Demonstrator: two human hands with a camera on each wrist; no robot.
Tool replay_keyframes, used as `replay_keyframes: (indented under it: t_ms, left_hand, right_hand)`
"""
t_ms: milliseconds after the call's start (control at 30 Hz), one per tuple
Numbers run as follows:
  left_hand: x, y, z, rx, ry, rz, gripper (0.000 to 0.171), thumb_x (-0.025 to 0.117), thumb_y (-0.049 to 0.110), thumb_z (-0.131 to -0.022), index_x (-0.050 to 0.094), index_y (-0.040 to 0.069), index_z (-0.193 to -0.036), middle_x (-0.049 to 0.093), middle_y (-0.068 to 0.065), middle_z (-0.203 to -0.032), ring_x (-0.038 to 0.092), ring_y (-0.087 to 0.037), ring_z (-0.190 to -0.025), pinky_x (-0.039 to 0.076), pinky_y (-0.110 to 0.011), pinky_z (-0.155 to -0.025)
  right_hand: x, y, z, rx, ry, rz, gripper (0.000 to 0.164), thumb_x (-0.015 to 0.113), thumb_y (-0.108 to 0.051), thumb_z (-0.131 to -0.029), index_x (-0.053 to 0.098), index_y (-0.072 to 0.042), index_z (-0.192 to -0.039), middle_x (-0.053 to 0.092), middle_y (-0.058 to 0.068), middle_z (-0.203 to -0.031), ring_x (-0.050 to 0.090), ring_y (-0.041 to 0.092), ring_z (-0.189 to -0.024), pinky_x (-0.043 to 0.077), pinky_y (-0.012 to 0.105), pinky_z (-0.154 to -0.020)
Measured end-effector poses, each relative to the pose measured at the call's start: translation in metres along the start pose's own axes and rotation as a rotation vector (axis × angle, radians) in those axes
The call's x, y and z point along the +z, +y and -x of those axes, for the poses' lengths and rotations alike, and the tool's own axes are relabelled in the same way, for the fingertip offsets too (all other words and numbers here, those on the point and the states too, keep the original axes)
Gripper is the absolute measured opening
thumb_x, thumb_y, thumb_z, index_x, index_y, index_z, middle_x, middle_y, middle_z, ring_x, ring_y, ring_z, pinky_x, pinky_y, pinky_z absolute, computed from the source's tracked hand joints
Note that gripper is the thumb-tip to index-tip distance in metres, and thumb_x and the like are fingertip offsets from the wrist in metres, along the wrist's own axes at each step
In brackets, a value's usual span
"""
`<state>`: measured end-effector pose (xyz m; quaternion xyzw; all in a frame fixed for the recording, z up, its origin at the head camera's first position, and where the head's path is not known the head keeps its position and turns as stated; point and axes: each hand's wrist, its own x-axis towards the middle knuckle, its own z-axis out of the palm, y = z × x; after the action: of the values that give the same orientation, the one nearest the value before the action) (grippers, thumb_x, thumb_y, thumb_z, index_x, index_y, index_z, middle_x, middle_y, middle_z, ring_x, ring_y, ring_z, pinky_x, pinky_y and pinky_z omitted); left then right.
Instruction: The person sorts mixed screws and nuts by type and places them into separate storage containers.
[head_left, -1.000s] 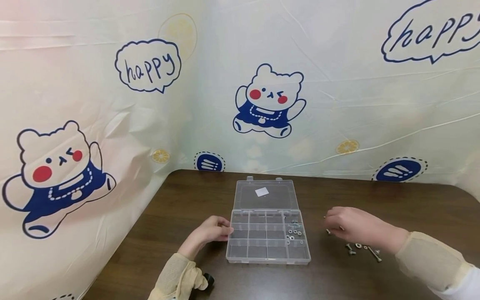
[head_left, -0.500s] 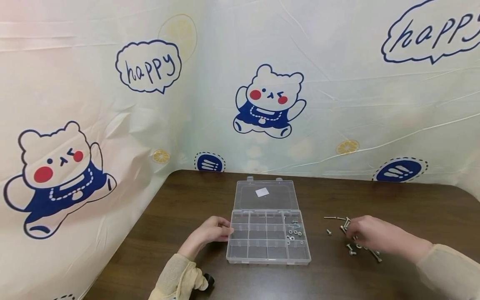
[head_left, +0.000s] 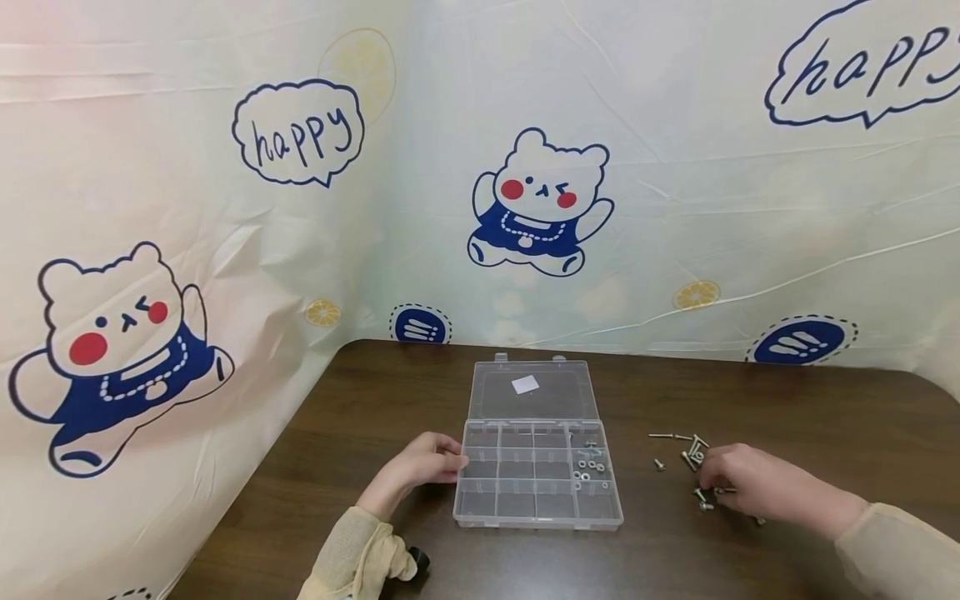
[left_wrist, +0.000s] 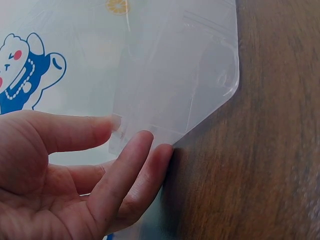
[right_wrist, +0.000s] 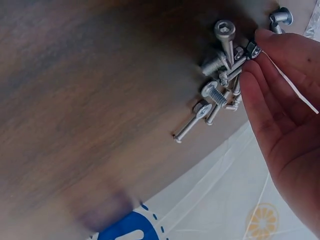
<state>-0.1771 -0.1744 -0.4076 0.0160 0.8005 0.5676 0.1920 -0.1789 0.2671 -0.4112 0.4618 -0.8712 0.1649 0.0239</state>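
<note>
A clear plastic compartment box stands with its lid folded back. My left hand pinches its left wall, thumb at the rim and fingers against the outside, as the left wrist view also shows at the box corner. My right hand is down at the loose hardware right of the box. In the right wrist view its thumb and fingertips pinch a small dark nut. Close beside the fingertips lie several screws, one socket-head bolt among them.
Screws and nuts lie in the box's right-hand compartments. A single short screw sits between box and pile. A black object is at the left sleeve. A printed curtain rises behind the brown table.
My right hand has moved right, from over the left end of the hardware to its right side, uncovering several screws. The left hand has stayed at the box.
</note>
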Motion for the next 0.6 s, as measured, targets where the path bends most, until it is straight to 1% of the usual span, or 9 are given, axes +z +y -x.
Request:
replay_keyframes:
  t_ms: [67, 133, 233, 367, 600]
  left_hand:
    - [0.000, 0.000, 0.000, -0.004, 0.001, -0.002, 0.026, 0.059, 0.000, -0.083, 0.051, -0.018, -0.100, 0.054, -0.011, -0.081, 0.058, -0.015, -0.074, 0.056, -0.031, -0.070]
    - [0.000, -0.001, -0.001, -0.005, -0.001, -0.004, 0.026, 0.059, 0.000, -0.083, 0.051, -0.018, -0.100, 0.054, -0.011, -0.081, 0.058, -0.015, -0.074, 0.056, -0.031, -0.070]
    - [0.000, -0.001, -0.001, -0.006, -0.002, -0.005, 0.027, 0.059, 0.000, -0.083, 0.051, -0.018, -0.101, 0.054, -0.011, -0.082, 0.058, -0.015, -0.074, 0.056, -0.031, -0.071]
    - [-0.001, -0.001, -0.001, 0.001, -0.004, 0.001, 0.026, 0.059, -0.001, -0.083, 0.050, -0.019, -0.100, 0.055, -0.011, -0.081, 0.058, -0.016, -0.075, 0.056, -0.032, -0.071]
    - [0.000, -0.001, 0.000, 0.004, -0.002, -0.002, 0.026, 0.059, 0.000, -0.083, 0.051, -0.019, -0.100, 0.055, -0.011, -0.081, 0.058, -0.016, -0.075, 0.056, -0.032, -0.071]
  right_hand:
    - [0.000, -0.001, -0.001, 0.005, -0.005, 0.010, 0.026, 0.073, 0.006, -0.059, 0.062, -0.014, -0.072, 0.051, -0.015, -0.072, 0.042, -0.005, -0.063, 0.039, 0.014, -0.047]
    - [-0.001, -0.003, -0.002, 0.033, -0.026, 0.016, 0.025, 0.072, 0.006, -0.061, 0.063, -0.014, -0.072, 0.051, -0.014, -0.072, 0.043, -0.004, -0.063, 0.040, 0.016, -0.047]
    - [-0.005, -0.007, -0.006, 0.063, -0.043, 0.042, 0.023, 0.071, 0.005, -0.063, 0.064, -0.014, -0.073, 0.053, -0.013, -0.073, 0.048, -0.002, -0.065, 0.044, 0.019, -0.048]
    - [-0.010, -0.011, -0.014, 0.052, 0.001, 0.076, 0.024, 0.069, 0.006, -0.063, 0.062, -0.016, -0.073, 0.051, -0.012, -0.074, 0.050, -0.001, -0.065, 0.046, 0.019, -0.049]
    - [-0.018, -0.023, -0.034, 0.001, 0.072, 0.064, 0.025, 0.064, 0.010, -0.062, 0.059, -0.012, -0.072, 0.045, -0.009, -0.072, 0.044, -0.001, -0.062, 0.041, 0.016, -0.046]
